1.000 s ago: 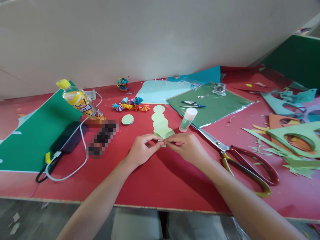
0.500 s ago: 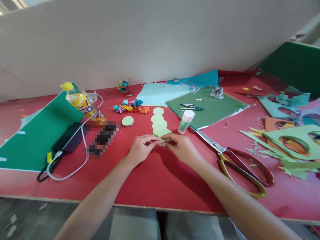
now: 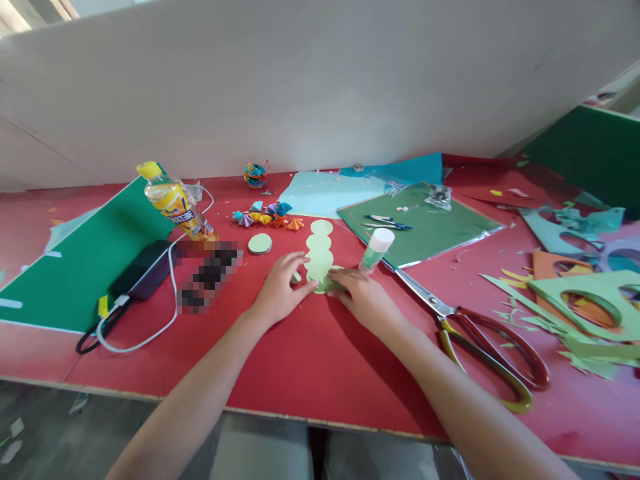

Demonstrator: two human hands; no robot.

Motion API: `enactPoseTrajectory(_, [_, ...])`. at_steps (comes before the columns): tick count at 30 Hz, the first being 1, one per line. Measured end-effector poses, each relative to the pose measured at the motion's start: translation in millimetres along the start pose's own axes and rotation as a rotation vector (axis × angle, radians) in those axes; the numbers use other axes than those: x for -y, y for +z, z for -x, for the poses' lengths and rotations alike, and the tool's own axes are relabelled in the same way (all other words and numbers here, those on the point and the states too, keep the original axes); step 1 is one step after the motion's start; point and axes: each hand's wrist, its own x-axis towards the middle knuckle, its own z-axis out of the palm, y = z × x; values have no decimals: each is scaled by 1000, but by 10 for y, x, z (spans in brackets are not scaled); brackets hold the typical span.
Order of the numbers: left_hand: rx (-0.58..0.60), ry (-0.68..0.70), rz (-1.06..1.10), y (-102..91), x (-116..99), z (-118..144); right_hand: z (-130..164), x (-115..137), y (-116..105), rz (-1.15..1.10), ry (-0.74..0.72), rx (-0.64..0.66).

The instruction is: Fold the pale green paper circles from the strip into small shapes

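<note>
Lying between parted left fingers (image 3: 299, 259) and right fingers (image 3: 345, 276), grip unclear: green paper strip (image 3: 320, 256).

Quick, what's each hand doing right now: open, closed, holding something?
Left hand: open, thumb at the edge of the scalloped pale green paper.
Right hand: at that paper's near end; whether it pinches it cannot be told.

Markings: none legible.
Bottle (image 3: 181, 207), between nine and ten o'clock in view: label (image 3: 179, 209) lettering too blurred to read.
</note>
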Motion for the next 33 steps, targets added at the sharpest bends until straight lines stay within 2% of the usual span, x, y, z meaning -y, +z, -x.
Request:
enactPoseTrajectory(3, [134, 111, -122, 55, 18, 6, 4, 9, -5, 32, 23, -25])
enactPoseTrajectory(5, [126, 105, -141, 63, 13, 6, 10, 15, -17, 44, 21, -39])
enactPoseTrajectory(8, [33, 49, -186, 22, -8, 7, 12, 19, -31, 29, 0, -46])
enactPoseTrajectory(12, [-163, -29, -274, -57, -62, 22, 1, 24, -17, 46, 16, -75])
enactPoseTrajectory(15, [-214, -11, -293, -68, -114, 38, -9, 28, 6, 97, 12, -78])
enactPoseTrajectory(23, [-29, 69, -138, 66, -126, 67, -19, 60, 2, 159, -9, -66])
enactPoseTrajectory(27, [75, 65, -173, 109, -100, 68, -32, 71, -6, 108, -51, -56])
enactPoseTrajectory(31, [84, 1, -215, 117, -81, 67, -52, 69, -26, 27, -68, 35])
enactPoseTrajectory(33, [80, -19, -215, 111, -74, 67, -59, 67, -27, 40, -43, 38])
